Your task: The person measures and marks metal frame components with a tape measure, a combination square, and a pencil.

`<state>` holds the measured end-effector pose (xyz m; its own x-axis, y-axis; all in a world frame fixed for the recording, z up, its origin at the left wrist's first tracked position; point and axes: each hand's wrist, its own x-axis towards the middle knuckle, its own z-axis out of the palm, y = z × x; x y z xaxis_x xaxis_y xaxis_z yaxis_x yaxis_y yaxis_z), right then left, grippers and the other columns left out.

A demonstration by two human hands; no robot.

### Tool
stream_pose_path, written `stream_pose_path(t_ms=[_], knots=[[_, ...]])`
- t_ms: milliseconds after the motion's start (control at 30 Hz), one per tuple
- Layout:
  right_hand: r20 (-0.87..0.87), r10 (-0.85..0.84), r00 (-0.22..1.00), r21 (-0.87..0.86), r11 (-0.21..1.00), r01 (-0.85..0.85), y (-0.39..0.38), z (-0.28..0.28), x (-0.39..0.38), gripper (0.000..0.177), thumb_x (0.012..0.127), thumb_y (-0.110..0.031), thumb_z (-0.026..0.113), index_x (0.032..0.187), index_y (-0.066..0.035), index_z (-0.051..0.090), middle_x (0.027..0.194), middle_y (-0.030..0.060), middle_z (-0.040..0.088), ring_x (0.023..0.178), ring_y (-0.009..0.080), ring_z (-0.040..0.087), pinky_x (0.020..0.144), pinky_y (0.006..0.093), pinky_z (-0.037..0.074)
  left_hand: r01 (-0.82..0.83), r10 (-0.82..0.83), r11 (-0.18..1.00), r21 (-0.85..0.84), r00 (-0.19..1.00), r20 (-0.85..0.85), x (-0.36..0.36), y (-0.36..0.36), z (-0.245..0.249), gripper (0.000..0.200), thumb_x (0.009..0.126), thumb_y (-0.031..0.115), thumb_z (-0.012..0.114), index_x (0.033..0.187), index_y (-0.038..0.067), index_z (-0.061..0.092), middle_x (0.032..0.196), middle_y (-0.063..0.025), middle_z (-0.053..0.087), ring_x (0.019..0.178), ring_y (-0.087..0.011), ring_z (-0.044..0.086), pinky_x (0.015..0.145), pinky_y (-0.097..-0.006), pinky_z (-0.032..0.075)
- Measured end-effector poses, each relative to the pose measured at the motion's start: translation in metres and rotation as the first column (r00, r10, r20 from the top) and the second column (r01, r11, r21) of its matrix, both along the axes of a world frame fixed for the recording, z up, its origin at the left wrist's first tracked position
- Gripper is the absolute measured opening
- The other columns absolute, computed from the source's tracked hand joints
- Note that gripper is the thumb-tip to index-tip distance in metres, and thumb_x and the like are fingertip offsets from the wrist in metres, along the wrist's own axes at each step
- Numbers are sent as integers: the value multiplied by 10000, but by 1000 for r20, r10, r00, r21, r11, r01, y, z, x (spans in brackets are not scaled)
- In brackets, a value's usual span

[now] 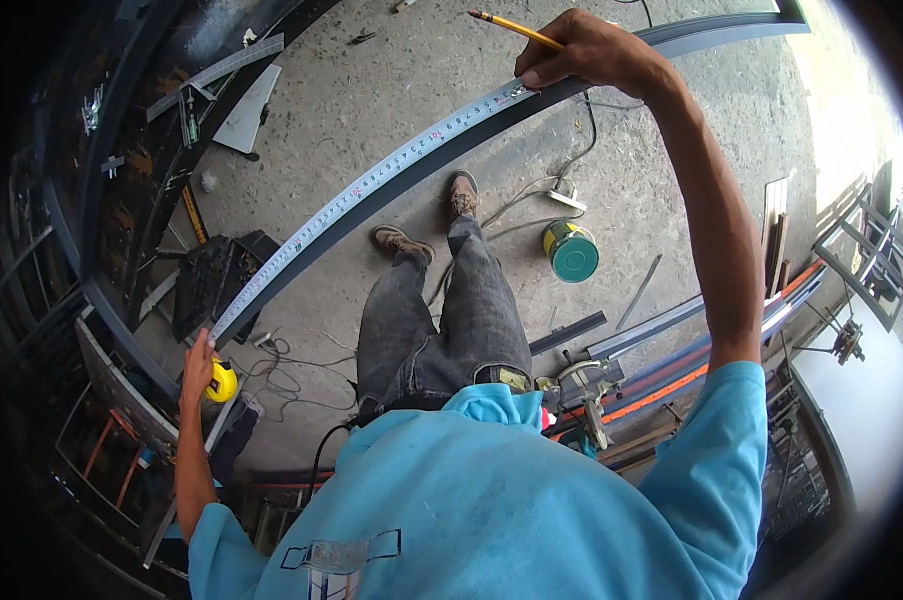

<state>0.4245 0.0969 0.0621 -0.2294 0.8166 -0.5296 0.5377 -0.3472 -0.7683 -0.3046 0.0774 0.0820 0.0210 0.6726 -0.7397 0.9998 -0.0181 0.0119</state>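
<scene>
A white tape measure blade (351, 192) is pulled out along a dark grey metal profile (411, 188), which crosses the view diagonally. My left hand (198, 368) is closed at the lower left end, where the yellow tape measure case (221, 381) hangs beside the fingers. At the upper end my right hand (599, 52) pinches the profile's edge near the blade's metal hook (520, 91). A yellow pencil (516, 30) is held in that same hand, its tip pointing left. Part of the left fingers is hidden.
A green-lidded can (574, 256) stands on the concrete floor, near a white power strip (567, 200) and cables. A mitre saw (586, 385) and long metal profiles (661, 315) lie to the right. A dark workbench (121, 190) holds tools at the left.
</scene>
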Motion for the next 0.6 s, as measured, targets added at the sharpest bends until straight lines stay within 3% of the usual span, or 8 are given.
stream_pose_path(t_ms=[33, 67, 133, 233, 367, 567, 600], knots=[[-97, -34, 995, -120, 993, 22, 1, 8, 1, 278, 765, -209, 665, 965, -16, 674, 847, 64, 663, 795, 162, 602, 707, 307, 483, -32, 32, 999, -27, 999, 16, 0, 2, 0, 472, 961, 317, 394, 1290, -21, 421, 782, -170, 618, 759, -258, 607, 708, -362, 451], [-95, -37, 995, -121, 992, 25, -2, -2, 0, 278, 765, -209, 665, 965, -16, 674, 847, 64, 663, 795, 162, 602, 707, 307, 483, -29, 29, 999, -28, 999, 18, 0, 2, -1, 472, 961, 317, 394, 1290, -21, 421, 782, -170, 618, 759, -258, 607, 708, -362, 451], [54, 3, 999, 183, 983, -13, -9, -31, -1, 302, 734, -241, 718, 922, -7, 689, 823, 109, 677, 712, 191, 649, 720, 281, 518, -26, 26, 999, -27, 1000, 6, -1, 2, -1, 448, 961, 278, 405, 1286, -30, 418, 794, -173, 623, 756, -260, 609, 715, -358, 451], [37, -55, 998, 118, 992, 50, -14, -29, -2, 304, 739, -233, 717, 939, -5, 685, 843, 116, 677, 736, 197, 653, 739, 288, 519, -50, 50, 998, -28, 999, -9, 8, 3, 0, 422, 960, 241, 412, 1285, -29, 419, 810, -176, 622, 746, -261, 609, 712, -358, 450], [98, -103, 990, 190, 978, 83, -18, -23, -7, 322, 748, -239, 712, 968, -6, 677, 855, 119, 677, 761, 200, 655, 749, 279, 517, -40, 40, 999, 8, 999, -5, 11, 0, 1, 409, 959, 224, 415, 1283, -25, 423, 846, -182, 620, 739, -264, 609, 708, -359, 449], [78, -164, 983, 137, 979, 152, -18, -16, -8, 340, 758, -258, 704, 994, -15, 672, 853, 122, 674, 772, 205, 654, 750, 288, 516, -23, 23, 999, 34, 1000, 8, -1, -2, -5, 406, 961, 234, 412, 1277, -21, 432, 882, -188, 616, 753, -263, 604, 713, -362, 450], [44, -134, 990, 66, 989, 131, -14, 0, -7, 311, 758, -228, 687, 984, -15, 673, 861, 97, 670, 788, 188, 630, 735, 294, 499, 111, -110, 990, 87, 994, -12, -20, -3, -14, 407, 961, 236, 412, 1278, -18, 433, 884, -188, 617, 751, -263, 605, 714, -361, 453]])
